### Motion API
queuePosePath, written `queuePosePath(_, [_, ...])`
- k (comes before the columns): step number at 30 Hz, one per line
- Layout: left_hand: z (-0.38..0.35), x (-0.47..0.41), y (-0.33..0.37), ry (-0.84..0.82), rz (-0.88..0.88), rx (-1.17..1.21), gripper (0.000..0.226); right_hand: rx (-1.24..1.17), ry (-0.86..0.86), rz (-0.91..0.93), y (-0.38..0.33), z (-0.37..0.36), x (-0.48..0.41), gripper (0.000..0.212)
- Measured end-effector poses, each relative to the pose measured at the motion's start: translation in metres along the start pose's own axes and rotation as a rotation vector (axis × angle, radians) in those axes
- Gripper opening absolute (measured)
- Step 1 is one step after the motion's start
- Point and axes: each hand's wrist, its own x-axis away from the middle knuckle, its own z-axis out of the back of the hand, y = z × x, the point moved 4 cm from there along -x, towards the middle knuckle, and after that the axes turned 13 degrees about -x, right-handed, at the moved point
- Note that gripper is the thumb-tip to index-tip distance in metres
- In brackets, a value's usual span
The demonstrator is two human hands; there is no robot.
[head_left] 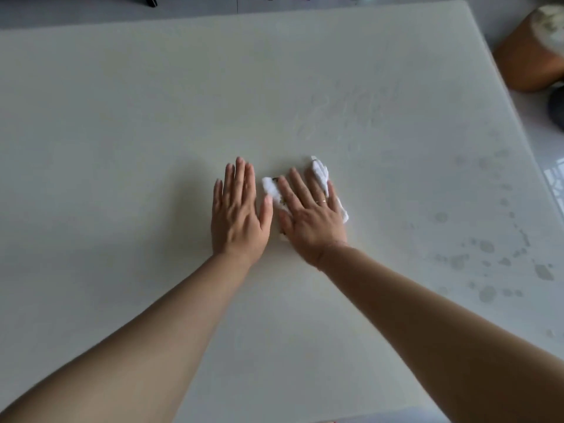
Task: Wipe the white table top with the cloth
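A small white cloth [320, 172] lies on the white table top [122, 132] near its middle. My right hand [308, 215] lies flat on the cloth with fingers spread, pressing it to the surface; cloth corners stick out past the fingertips and at the right side of the hand. My left hand [238, 209] rests palm down on the bare table just left of the cloth, its thumb next to the cloth's left corner. Faint wet streaks [351, 108] show on the table beyond the cloth.
Water drops and small puddles [488, 248] dot the table's right side near its edge. An orange-brown pot [531, 56] and a dark round object [557, 106] stand on the floor off the right edge. Dark furniture legs [151, 0] show beyond the far edge.
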Motion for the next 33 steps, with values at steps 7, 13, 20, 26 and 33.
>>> queuePosePath(7, [-0.017,-0.027,-0.004,-0.063,-0.039,-0.061,0.070,0.032,0.104,-0.322,0.093,0.047,-0.029,0.052])
queuePosePath(13, [-0.017,-0.027,-0.005,-0.071,-0.025,-0.067,0.062,-0.043,0.082,-0.203,0.012,0.005,-0.035,0.059])
queuePosePath(20, [-0.016,-0.027,-0.005,-0.105,-0.020,-0.075,0.062,0.057,-0.001,0.058,0.060,0.039,-0.045,0.054])
queuePosePath(26, [-0.019,-0.028,-0.005,-0.130,-0.011,-0.106,0.062,-0.027,0.158,-0.506,0.086,0.045,-0.069,0.061])
queuePosePath(33, [-0.018,-0.028,-0.005,-0.152,-0.022,-0.129,0.060,0.010,-0.060,0.065,0.017,0.016,-0.076,0.059])
